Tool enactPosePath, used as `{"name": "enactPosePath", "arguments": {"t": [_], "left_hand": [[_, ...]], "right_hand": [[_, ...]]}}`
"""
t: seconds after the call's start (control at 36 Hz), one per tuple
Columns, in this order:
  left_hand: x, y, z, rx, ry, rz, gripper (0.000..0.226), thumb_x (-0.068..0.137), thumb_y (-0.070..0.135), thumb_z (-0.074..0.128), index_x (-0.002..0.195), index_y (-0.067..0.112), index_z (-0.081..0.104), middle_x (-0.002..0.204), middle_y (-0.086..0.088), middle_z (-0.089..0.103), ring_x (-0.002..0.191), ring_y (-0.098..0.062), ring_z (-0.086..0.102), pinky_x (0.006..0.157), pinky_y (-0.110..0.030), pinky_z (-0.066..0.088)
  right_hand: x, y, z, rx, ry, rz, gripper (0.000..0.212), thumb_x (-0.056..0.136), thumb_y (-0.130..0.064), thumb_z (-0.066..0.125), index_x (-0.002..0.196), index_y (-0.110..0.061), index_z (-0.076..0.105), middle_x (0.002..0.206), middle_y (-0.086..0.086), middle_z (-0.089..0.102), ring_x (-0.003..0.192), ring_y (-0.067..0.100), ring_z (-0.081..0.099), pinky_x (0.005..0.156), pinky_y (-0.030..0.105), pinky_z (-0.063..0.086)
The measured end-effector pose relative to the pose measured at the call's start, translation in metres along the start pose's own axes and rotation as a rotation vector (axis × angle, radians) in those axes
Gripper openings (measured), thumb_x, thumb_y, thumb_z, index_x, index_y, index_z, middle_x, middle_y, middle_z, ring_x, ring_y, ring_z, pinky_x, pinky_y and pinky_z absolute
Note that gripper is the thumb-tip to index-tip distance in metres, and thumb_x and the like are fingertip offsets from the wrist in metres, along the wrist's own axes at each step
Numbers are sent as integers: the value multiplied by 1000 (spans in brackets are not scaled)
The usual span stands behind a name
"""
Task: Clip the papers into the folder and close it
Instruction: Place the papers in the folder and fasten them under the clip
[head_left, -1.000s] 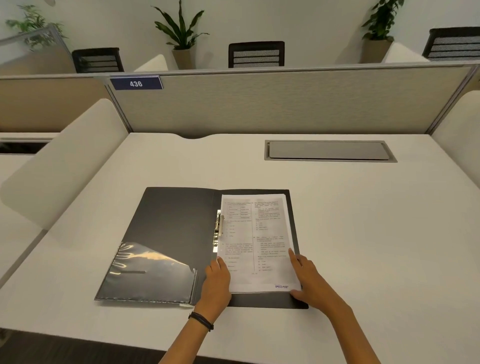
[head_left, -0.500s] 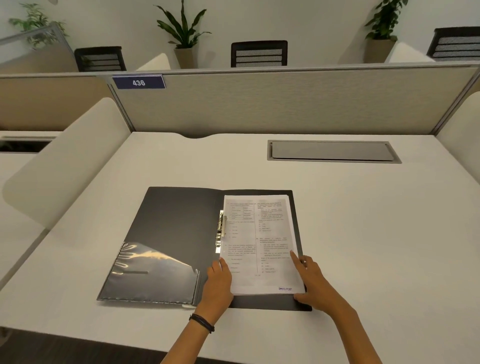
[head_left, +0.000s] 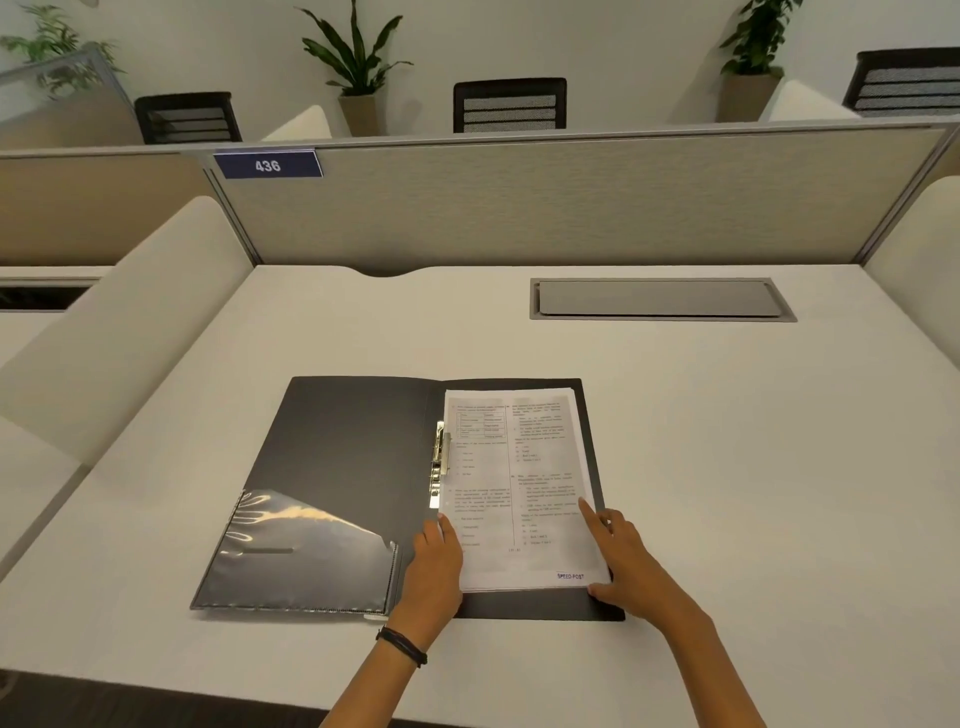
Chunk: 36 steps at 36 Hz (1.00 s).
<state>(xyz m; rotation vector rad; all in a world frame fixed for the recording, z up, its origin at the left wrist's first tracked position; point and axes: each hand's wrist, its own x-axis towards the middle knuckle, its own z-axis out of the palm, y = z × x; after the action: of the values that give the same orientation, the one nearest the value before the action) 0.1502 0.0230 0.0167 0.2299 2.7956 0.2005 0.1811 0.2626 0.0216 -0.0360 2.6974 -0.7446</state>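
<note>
1. Looking down from the head camera, we see a dark folder lying open flat on a white desk, near the front edge.
2. We see the papers stacked on the right half of the folder, printed side up, with their left edge just beside the metal clip along the spine. We cannot tell whether the clip presses on the sheets or lies beside them.
3. We find a clear plastic pocket on the lower part of the left cover, shining under the light.
4. Our left hand rests at the lower left corner of the papers, fingers extended and laid flat on the sheet edge, gripping nothing. A dark band circles that wrist.
5. Our right hand rests at the lower right corner of the papers, fingers spread, the forefinger stretched along the right edge and the thumb at the bottom corner. It steadies the stack without closing round it.
6. Beyond the folder, we see a grey hatch set flush into the desk, well apart from the papers.
7. At the back stands a beige partition with a blue tag reading 436; behind it, chairs and potted plants line the wall.
</note>
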Motion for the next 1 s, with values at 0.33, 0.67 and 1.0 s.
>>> {"name": "enactPosePath", "arguments": {"t": [0.33, 0.67, 1.0], "left_hand": [[-3, 5, 5, 0, 33, -27, 73, 94, 29, 50, 146, 9, 3, 143, -10, 30, 127, -18, 39, 103, -24, 40], [0, -1, 6, -29, 88, -30, 68, 95, 31, 44, 146, 10, 3, 146, -7, 30, 129, -17, 38, 107, -22, 34], [8, -10, 0, -149, 18, 3, 65, 91, 20, 53, 142, 10, 13, 141, -9, 31, 130, -21, 35, 108, -28, 34]], "right_hand": [[-1, -1, 0, -41, 20, -27, 97, 81, -27, 64, 142, -29, -12, 142, 3, 20, 125, 16, 31, 94, 26, 47], [-1, -4, 2, 10, 38, -17, 95, 82, -28, 63, 142, -30, -11, 141, 2, 22, 125, 15, 30, 96, 27, 46], [14, -15, -11, 704, 137, 166, 63, 87, -19, 57, 139, -22, 21, 131, -1, 44, 123, 26, 46, 94, 36, 46]]}}
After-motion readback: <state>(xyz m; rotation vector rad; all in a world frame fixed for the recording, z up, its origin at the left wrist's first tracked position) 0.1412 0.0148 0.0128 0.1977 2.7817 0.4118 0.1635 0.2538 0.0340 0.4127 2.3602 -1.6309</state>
